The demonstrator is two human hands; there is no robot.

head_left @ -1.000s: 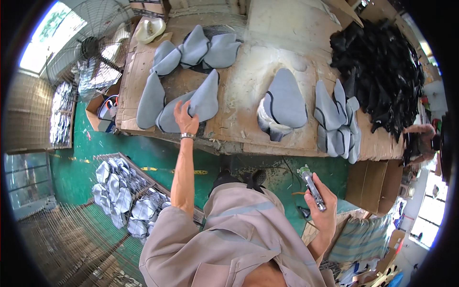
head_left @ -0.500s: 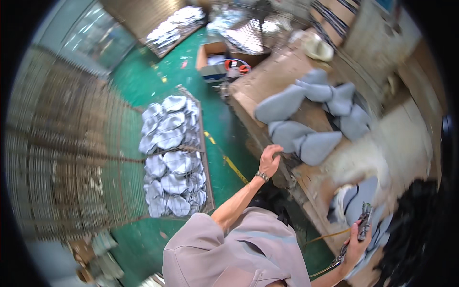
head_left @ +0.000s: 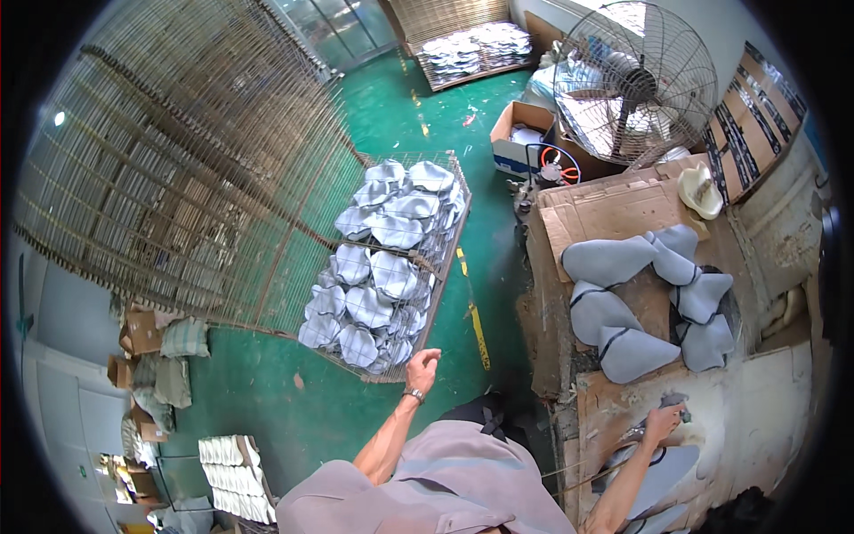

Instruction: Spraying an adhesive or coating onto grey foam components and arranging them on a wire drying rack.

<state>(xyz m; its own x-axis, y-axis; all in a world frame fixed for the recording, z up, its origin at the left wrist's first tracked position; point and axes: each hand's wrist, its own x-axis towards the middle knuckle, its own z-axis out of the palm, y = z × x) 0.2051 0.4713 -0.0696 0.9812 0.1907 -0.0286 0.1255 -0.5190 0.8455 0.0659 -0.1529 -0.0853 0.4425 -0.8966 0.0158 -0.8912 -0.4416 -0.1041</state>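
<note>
My right hand (head_left: 663,424) is over the white-stained part of the workbench (head_left: 609,405), closed on a metal spray gun (head_left: 674,400) that is small and partly hidden here. Beside that forearm lie flat grey pieces with dark edges (head_left: 667,472). Farther along the bench, several grey rounded, pear-shaped pieces (head_left: 636,351) form a loose ring on cardboard. My left hand (head_left: 422,372), with a watch at the wrist, hangs above the green floor with fingers loosely bent and nothing in them. It appears close to the near corner of a wire rack (head_left: 425,334) holding many pale grey shaped pieces (head_left: 369,305).
Tall stacked wire racks (head_left: 178,169) stand at the left. Beyond the bench are a large caged fan (head_left: 633,84) and an open cardboard box (head_left: 516,133). A cream-coloured mould-like piece (head_left: 700,190) sits on the bench's far end. Yellow tape (head_left: 479,334) marks the floor.
The view has swung left, so the rack and bench appear farther right. My right hand has moved forward with the spray gun, onto the bench. My left hand is now away from the grey pieces.
</note>
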